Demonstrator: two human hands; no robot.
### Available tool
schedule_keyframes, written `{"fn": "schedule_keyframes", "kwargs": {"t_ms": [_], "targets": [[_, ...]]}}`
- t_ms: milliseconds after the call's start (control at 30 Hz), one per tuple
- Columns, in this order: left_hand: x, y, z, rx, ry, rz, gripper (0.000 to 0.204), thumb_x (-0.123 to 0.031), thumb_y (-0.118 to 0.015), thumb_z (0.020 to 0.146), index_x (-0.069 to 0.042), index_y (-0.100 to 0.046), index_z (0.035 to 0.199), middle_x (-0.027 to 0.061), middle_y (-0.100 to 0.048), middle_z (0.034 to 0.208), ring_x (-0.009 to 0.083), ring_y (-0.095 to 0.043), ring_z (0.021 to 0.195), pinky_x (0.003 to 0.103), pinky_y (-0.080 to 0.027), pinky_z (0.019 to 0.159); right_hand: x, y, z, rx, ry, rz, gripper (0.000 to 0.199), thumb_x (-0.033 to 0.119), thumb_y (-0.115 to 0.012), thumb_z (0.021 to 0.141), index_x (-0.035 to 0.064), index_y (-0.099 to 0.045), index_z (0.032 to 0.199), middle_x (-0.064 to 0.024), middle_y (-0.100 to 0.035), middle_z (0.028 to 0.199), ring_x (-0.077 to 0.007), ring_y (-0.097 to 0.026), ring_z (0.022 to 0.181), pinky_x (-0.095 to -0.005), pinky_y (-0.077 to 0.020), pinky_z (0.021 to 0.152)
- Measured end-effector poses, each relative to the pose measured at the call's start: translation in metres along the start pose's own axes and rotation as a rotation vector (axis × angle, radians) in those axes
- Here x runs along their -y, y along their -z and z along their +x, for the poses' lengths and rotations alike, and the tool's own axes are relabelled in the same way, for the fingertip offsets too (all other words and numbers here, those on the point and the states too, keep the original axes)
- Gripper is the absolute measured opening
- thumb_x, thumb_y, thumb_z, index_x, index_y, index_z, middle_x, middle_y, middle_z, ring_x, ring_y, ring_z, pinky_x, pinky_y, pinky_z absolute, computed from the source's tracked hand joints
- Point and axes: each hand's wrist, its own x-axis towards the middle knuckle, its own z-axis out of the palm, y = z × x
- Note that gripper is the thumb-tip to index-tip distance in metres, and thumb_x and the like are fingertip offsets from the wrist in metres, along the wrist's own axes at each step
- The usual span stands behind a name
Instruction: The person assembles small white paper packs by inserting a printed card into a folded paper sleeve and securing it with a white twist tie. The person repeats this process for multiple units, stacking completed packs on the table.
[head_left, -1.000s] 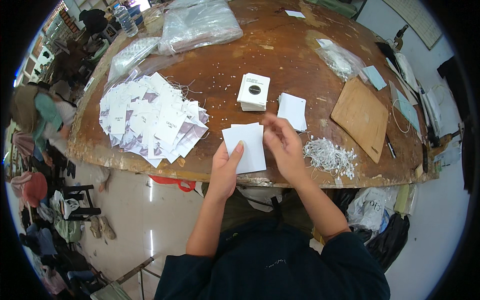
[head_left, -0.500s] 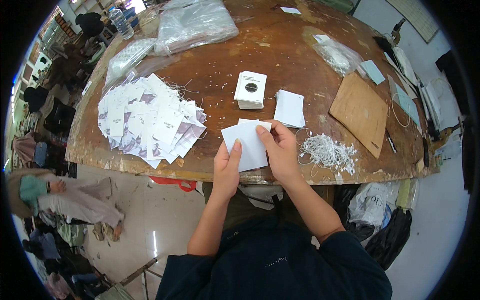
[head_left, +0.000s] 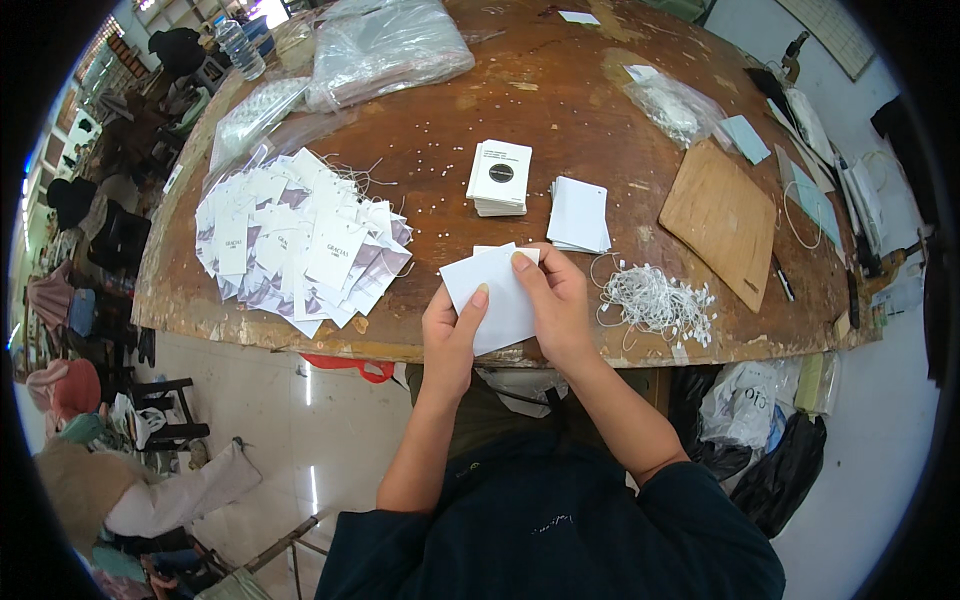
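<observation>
Both hands hold a small stack of white paper cards (head_left: pixel 494 290) above the near edge of the round wooden table (head_left: pixel 560 130). My left hand (head_left: pixel 450 335) grips the lower left side of the cards, thumb on top. My right hand (head_left: pixel 556 305) pinches their right side, one fingertip at the top edge. A tangle of white strings (head_left: pixel 655 300) lies just right of my right hand. A spread pile of white and purple tags (head_left: pixel 300 240) lies to the left.
Behind the hands stand a stack of cards with a black dot (head_left: pixel 499 176) and a stack of plain white cards (head_left: pixel 579 214). A wooden board (head_left: pixel 721 219) lies at the right, clear plastic bags (head_left: pixel 385 45) at the back. People sit at the far left.
My right hand came down from above the cards and closed on their right side. The cards have lifted slightly toward me and now sit between both hands.
</observation>
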Motion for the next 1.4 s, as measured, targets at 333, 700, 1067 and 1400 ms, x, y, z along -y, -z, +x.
{"fn": "schedule_keyframes", "kwargs": {"t_ms": [333,700,1067,1400], "targets": [[0.008,0.008,0.0,-0.079,-0.057,0.074,0.028,-0.012,-0.064,0.096,0.002,-0.059,0.12,0.0072,-0.067,0.109,0.011,-0.062,0.095,0.027,-0.051,0.084,0.016,0.059,-0.001,-0.13,0.723,-1.313,0.016,0.011,-0.066,0.09,0.001,-0.063,0.103,-0.0104,-0.067,0.091,-0.0247,-0.061,0.081,-0.0363,-0.0484,0.074],[0.006,0.015,0.0,-0.069,-0.071,0.13,0.027,-0.013,-0.065,0.095,0.002,-0.062,0.117,0.0063,-0.067,0.104,0.0105,-0.062,0.09,0.027,-0.05,0.08,0.067,0.123,0.01,-0.162,0.427,-0.954,0.02,-0.004,-0.059,0.084,0.0001,-0.067,0.102,-0.0126,-0.065,0.098,-0.0276,-0.063,0.091,-0.0344,-0.0491,0.081],[0.003,0.009,-0.004,0.204,-0.036,0.15,0.033,-0.013,-0.066,0.093,0.004,-0.063,0.12,0.0092,-0.067,0.115,0.0131,-0.063,0.1,0.03,-0.051,0.088,0.086,0.092,-0.007,-0.231,0.389,-0.619,0.013,0.003,-0.062,0.09,-0.0011,-0.071,0.099,-0.0104,-0.069,0.103,-0.0201,-0.061,0.1,-0.0336,-0.0466,0.088],[0.01,0.012,-0.015,0.451,-0.012,0.152,0.025,-0.013,-0.069,0.09,0.004,-0.067,0.109,0.0042,-0.069,0.094,0.0092,-0.062,0.083,0.027,-0.05,0.073,0.05,0.04,-0.003,0.307,0.1,0.016,0.014,0.005,-0.066,0.09,-0.0034,-0.069,0.101,-0.0134,-0.07,0.1,-0.0206,-0.064,0.093,-0.0317,-0.0495,0.088]]}}
